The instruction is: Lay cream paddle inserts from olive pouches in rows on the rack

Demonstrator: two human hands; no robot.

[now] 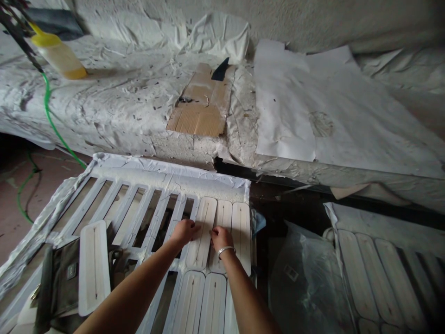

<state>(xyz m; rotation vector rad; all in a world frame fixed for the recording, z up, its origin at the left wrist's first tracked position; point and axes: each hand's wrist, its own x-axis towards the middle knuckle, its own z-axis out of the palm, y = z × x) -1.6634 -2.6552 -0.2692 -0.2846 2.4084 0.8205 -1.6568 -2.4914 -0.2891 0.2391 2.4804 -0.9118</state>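
1. Watching from my remote seat, I have the left hand (185, 231) and right hand (221, 238) at opposite long edges of one round-cornered panel (201, 246), near 7 o'clock; that spacing probably helps it lie square.
2. Both hands' fingers are curled in narrow, but I cannot tell whether either truly pinches.
3. The panel lies on a slatted frame (174, 181), beside matching panels (240, 218) toward its 3 o'clock; the slats presumably carry their edges.
4. I read these panels as flat, pale and wood-like, each with a dark lengthwise line.
5. At 8 o'clock, a loose panel (93, 269) overlaps a dark fabric bag (64, 278), perhaps for easy reach.
6. Toward 12 o'clock, corrugated cardboard (201, 106) lies on crinkled white sheeting (114, 93), likely as padding.
7. At 10 o'clock, I see a translucent squeeze bottle (62, 58), yellow liquid low inside.
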